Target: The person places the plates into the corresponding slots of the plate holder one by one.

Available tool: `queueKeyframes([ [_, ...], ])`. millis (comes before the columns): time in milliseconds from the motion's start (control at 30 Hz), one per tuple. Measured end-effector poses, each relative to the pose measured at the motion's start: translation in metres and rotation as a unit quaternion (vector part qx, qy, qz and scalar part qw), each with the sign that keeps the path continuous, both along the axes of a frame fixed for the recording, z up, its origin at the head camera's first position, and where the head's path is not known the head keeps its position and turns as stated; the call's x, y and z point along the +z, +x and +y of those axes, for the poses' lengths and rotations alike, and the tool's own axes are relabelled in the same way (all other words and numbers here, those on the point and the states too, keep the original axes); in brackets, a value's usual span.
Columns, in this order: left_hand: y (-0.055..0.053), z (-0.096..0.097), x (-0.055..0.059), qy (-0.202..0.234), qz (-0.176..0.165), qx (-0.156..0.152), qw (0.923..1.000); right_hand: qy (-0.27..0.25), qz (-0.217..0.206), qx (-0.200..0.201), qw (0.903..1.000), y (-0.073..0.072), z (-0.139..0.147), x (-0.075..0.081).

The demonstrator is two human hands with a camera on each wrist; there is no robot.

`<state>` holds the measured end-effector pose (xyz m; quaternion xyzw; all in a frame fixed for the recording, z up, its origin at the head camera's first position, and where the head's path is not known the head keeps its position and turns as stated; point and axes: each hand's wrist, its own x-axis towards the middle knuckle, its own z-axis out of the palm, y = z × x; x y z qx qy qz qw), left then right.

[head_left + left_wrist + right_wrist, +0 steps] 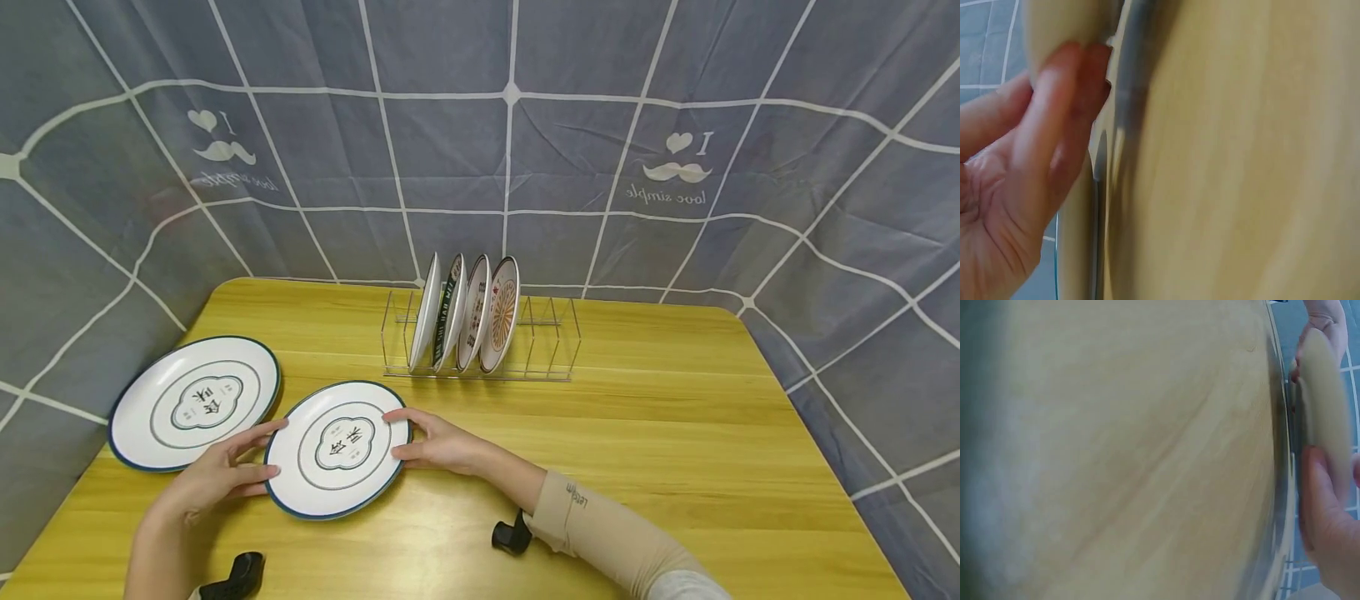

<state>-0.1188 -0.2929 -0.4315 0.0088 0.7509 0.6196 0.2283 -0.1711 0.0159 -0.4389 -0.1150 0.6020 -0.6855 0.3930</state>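
Both hands hold a white round plate with a blue rim and a flower-shaped emblem with dark characters. My left hand grips its left edge, thumb on the upper face and other fingers at the rim. The right hand pinches the opposite edge. In the right wrist view the plate appears nearly edge-on, slightly above the tabletop. A larger plate of matching design lies at the left, partly behind the left wrist and fingers.
A wire dish rack stands at the back of the yellow wooden table. Several plates stand upright in its left and middle slots; free slots show at its right. A grey checked curtain hangs behind and at both sides.
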Motion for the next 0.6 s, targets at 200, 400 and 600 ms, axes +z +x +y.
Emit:
queueKeyframes([
  [200, -0.001, 0.002, 0.0, 0.054, 0.046, -0.015, 0.9974, -0.022, 0.094, -0.008, 0.9953, 0.0, 0.001, 0.008],
  [400, -0.004, 0.009, 0.004, 0.111, 0.071, 0.004, 0.9913, -0.094, 0.136, -0.021, 0.986, 0.003, 0.005, 0.026],
  [600, -0.012, 0.021, 0.015, 0.172, 0.083, 0.007, 0.9816, -0.142, 0.154, -0.059, 0.9761, 0.008, 0.013, 0.046],
])
